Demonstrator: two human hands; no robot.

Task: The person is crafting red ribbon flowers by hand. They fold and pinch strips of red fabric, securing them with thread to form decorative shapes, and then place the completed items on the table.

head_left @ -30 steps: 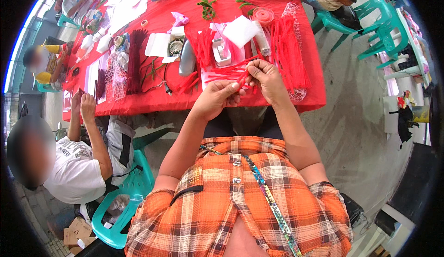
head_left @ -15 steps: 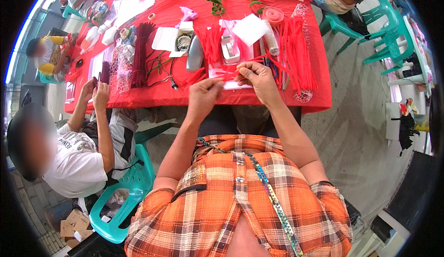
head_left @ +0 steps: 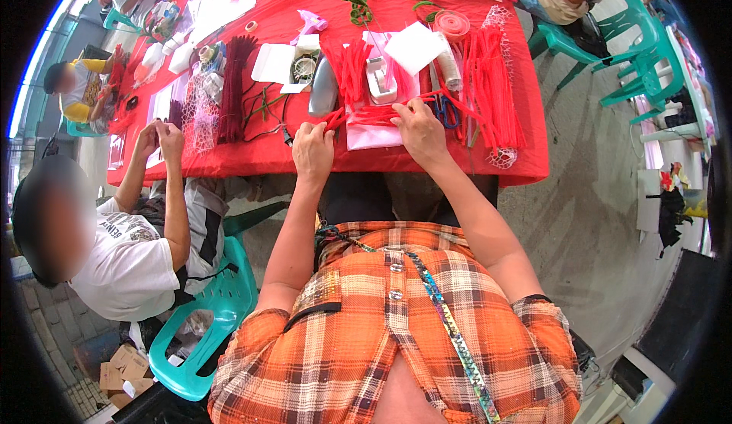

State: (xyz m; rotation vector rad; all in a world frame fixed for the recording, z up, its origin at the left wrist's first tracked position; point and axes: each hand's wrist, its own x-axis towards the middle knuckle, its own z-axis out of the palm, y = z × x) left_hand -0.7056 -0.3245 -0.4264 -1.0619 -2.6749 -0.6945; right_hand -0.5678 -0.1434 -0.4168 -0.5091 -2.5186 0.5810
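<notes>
Two hands (head_left: 313, 152) (head_left: 421, 133) now wider apart

Left grip (head_left: 313, 151) and right grip (head_left: 420, 132) touch red strips (head_left: 370, 116).

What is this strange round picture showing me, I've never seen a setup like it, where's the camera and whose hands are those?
There's no machine here: a person is working bare-handed. A wide fisheye camera on their head looks down, which bends straight edges, so you see their own orange checked shirt below. Their left hand and right hand are at the table's near edge, fingertips at some red strips; how firmly they grip is hard to tell. On the red tablecloth are also a pale pink sheet, a white dispenser, a dark red bundle and a pink glue gun. The person in the white shirt at left is someone else.
</notes>
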